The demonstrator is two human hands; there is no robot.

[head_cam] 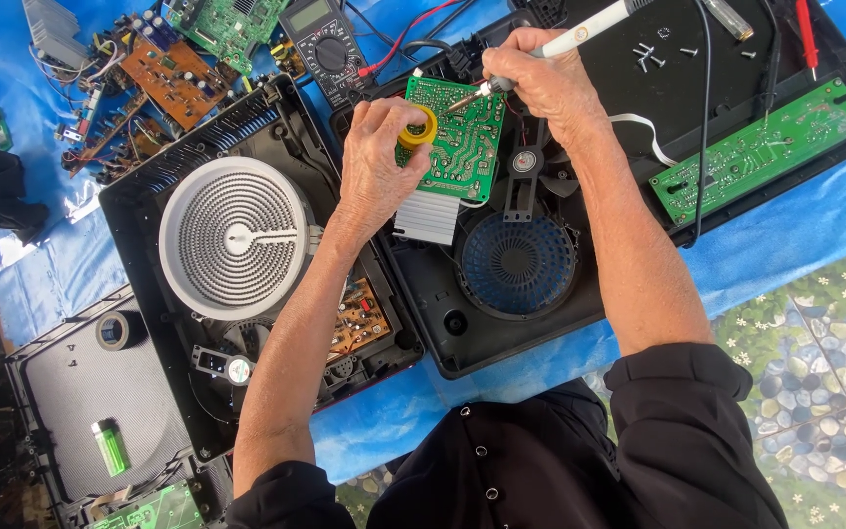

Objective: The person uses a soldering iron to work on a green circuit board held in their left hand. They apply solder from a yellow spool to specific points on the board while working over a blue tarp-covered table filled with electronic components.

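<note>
Green circuit board (460, 142) sits tilted over the open black cooker housing (501, 294), its solder side up, with a white finned heat sink (427, 217) fixed to its lower edge. My left hand (376, 167) steadies it at the left edge, and the fingers there are curled around a small yellow spool of solder (421, 127), pressed against the board. My right hand (540, 83) is closed tight on a white-handled soldering iron (580, 34), its tip touching the board near the upper right corner.

I judge the board to be light and stiff but fragile: thin, with sharp lead ends on this face, and a heat sink that makes the lower end heavier. It is best held by the bare edges or by the heat sink, never by the soldered face. The wires that run from it into the housing would resist lifting.

Beside it lie a second opened cooker with a round white coil heater (235, 237), a multimeter (327, 44), loose screws (650, 54), a long green control board (761, 147) and a green lighter (110, 446), all on the blue-covered surface (815, 225).
</note>
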